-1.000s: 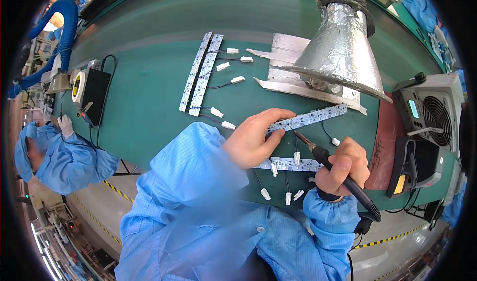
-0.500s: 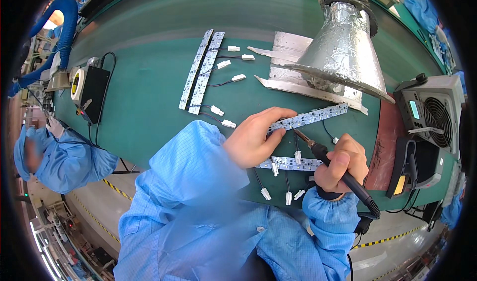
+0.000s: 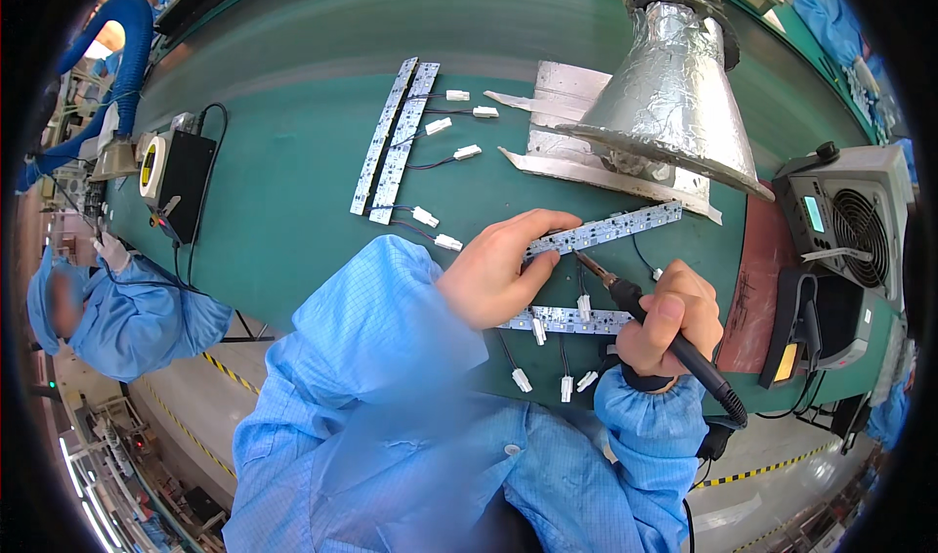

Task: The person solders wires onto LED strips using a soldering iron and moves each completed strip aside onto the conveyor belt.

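Your left hand (image 3: pixel 498 275) sits mid-frame, fingers stretched flat along the white LED strip (image 3: pixel 608 230) and pinning it to the green table (image 3: pixel 283 182) – right below the foil fume hood (image 3: pixel 674 94). Your right hand (image 3: pixel 664 323) is wrapped tight around the soldering iron (image 3: pixel 645 314), tip touching the strip's lower edge. A second strip (image 3: pixel 567 319) lies just below, between your hands.
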